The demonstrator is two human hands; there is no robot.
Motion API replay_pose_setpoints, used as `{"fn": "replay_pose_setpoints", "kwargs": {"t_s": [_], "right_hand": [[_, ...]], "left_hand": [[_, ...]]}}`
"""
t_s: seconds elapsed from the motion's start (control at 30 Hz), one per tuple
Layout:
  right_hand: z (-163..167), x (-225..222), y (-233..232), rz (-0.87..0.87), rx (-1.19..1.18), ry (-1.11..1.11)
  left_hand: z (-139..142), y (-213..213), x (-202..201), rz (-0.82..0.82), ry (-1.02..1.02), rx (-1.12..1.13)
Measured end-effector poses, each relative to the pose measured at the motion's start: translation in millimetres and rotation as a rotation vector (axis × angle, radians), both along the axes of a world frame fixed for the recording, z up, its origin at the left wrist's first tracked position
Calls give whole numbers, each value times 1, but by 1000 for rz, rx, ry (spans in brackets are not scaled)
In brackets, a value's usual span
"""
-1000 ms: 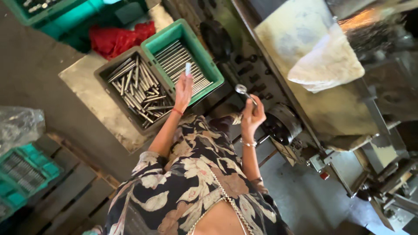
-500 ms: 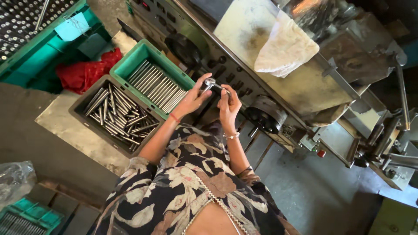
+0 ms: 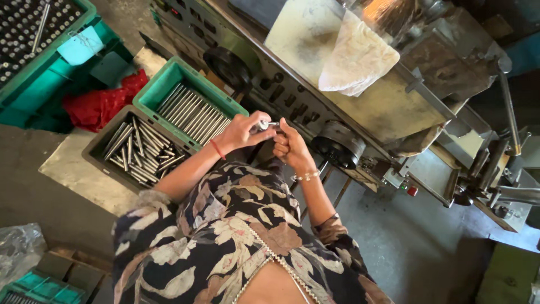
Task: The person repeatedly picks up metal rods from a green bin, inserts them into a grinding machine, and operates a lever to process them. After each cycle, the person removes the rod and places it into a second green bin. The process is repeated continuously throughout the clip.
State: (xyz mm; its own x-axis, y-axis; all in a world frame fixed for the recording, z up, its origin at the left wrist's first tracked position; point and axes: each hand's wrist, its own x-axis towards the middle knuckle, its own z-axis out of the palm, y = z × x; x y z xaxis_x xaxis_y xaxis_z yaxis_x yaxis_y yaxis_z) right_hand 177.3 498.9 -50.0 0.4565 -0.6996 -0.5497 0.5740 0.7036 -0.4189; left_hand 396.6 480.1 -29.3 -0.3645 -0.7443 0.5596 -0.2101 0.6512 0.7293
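My left hand, with a red thread at the wrist, is closed on a short shiny metal rod. My right hand, wearing a bead bracelet, is a fist around a small metal tool whose tip meets the rod between the two hands. Most of the tool is hidden inside the fist. Both hands are held together in front of the machine's control panel, just right of the green crate.
The green crate holds neatly laid long rods; a dark tray beside it holds several loose rods. A large machine with a dark handwheel and a cloth on top runs along the right. A red rag and teal crates lie at left.
My left hand came down from above the green crate with the rod, and my right hand closed in to meet it. The view also shifted.
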Motion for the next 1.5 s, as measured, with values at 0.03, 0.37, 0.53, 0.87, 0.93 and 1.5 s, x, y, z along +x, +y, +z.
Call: {"fn": "replay_pose_setpoints", "kwargs": {"t_s": [0.03, 0.37, 0.53, 0.87, 0.93, 1.5], "right_hand": [[-1, 1, -2, 0, -37, -77], [31, -5, -14, -163, -1905, 1468], [48, -8, -26, -147, -2091, 1391], [54, -25, -34, -110, -2135, 1408], [58, -22, -33, -135, -2125, 1393], [184, -22, -6, 713, -1612, 747]], "left_hand": [[2, -4, -1, 31, 77, 8], [25, -16, -8, -109, 553, 1318], [44, -1, -10, -169, 596, 1326], [63, 23, -36, 41, 638, 912], [69, 20, -36, 44, 630, 895], [101, 3, -17, -615, 682, 1244]]}}
